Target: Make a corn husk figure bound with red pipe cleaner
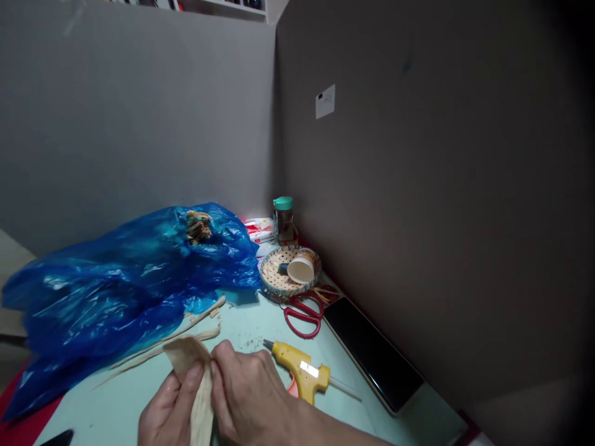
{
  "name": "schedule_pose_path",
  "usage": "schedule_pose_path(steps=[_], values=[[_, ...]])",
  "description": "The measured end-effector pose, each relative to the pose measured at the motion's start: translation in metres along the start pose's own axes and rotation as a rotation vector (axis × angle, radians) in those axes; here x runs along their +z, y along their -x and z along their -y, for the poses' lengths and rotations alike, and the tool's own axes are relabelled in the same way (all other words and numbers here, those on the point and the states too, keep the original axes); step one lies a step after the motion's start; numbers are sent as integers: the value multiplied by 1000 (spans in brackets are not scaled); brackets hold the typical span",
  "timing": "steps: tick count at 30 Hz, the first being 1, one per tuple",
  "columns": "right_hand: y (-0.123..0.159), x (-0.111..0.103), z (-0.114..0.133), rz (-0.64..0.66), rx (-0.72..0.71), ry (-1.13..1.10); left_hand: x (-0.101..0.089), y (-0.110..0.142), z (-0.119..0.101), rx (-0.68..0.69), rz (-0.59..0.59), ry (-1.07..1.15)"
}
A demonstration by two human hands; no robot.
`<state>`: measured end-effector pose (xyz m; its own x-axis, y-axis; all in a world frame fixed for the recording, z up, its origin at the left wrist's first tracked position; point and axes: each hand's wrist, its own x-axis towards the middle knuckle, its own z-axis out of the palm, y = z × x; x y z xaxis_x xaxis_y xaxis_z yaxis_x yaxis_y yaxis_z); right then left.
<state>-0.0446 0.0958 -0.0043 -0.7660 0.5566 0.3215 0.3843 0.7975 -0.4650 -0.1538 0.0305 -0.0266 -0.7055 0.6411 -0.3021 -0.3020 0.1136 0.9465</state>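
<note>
Near the table's front edge I hold a pale beige strip of dried plant fibre (201, 406) with both hands. My left hand (170, 406) pinches it between thumb and fingers, and a wider flap of it folds over above the thumb. On its right edge my right hand (253, 390) is closed, with thumb and fingertips pressed together at the strip. Just beyond the right hand lies a yellow glue gun (297, 365) with a glue stick in its back end. Thin loose fibre strips (162, 342) rest on the table behind my left hand.
A blue plastic bag (125, 272) with dried fibre bundles (198, 227) showing spreads at left. Red-handled scissors (304, 316), a woven basket (274, 282) holding a paper cup (301, 269), a green-lidded bottle (284, 223) and a dark-screened phone or tablet (372, 353) line the right, by the wall.
</note>
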Motion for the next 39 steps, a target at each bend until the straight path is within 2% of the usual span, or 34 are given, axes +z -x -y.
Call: schedule_pose_path(steps=[4, 8, 9, 12, 14, 16, 21, 23, 26, 28, 29, 30, 33, 36, 39], values=[[1, -8, 0, 15, 10, -80, -2, -1, -6, 75, -12, -80], [-26, -42, -17, -3, 151, -16, 0, 0, -27, -1, 25, -43], [-38, -51, -24, 37, 142, 66, 1, -1, -35, -1, 38, -18], [-82, -68, -49, 307, 33, 270, 4, -15, -60, 107, 115, 95], [-110, -67, -65, 452, 21, 365, 4, -32, -76, 168, 178, 100], [-135, -59, -79, 506, -28, 397, 4, -52, -88, 215, 211, 42], [-185, -39, -114, 406, -243, 357, 10, -104, -105, 286, 343, -233], [-202, -35, -126, 366, -274, 347, 16, -123, -110, 332, 444, -367], [-224, -35, -141, 284, -328, 330, 26, -147, -116, 422, 663, -623], [-236, -38, -148, 244, -353, 319, 33, -163, -120, 517, 797, -834], [-241, -41, -151, 234, -366, 313, 36, -172, -122, 574, 823, -938], [-244, -43, -153, 228, -377, 306, 38, -180, -124, 629, 809, -1029], [-248, -52, -155, 217, -422, 276, 39, -207, -132, 681, 609, -1170], [-237, -63, -149, 151, -452, 211, 34, -228, -144, 619, 508, -1121], [-214, -74, -136, -1, -371, 160, 30, -239, -157, 634, 450, -989]])
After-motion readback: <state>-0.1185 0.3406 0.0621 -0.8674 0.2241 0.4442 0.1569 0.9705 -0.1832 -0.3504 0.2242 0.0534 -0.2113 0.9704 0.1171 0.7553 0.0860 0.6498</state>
